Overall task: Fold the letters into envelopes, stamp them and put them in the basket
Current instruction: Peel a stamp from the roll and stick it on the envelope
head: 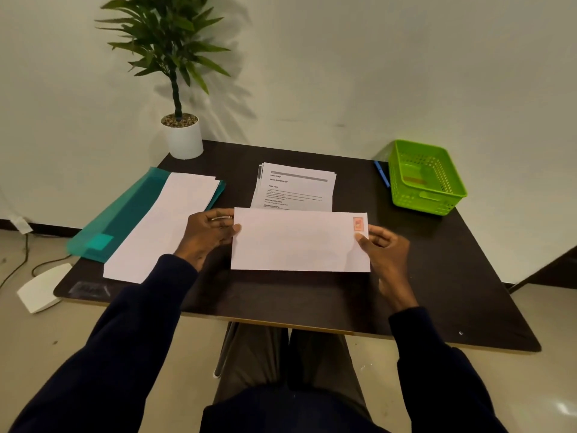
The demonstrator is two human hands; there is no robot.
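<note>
— Which step is this?

— As I judge it, the stamping is done. The envelope (299,242) carries a stamp (358,224) on the corner closest to the basket (427,195), so dropping it in comes next.

— Who has hold of it?

— Both hands. The left hand (207,234) pinches the short edge farthest from the basket, thumb on the face. The right hand (384,248) pinches the short edge closer to the basket, just under the stamp.

— Where is it?

— Well apart from the basket, on the side toward the person, held low over the table (281,295). I cannot tell whether it touches.

— And its lie?

— The stamped face is up. The long axis runs crosswise, with one short end toward the basket's side. The next move probably calls for one hand to let go and the other to carry it across.
</note>
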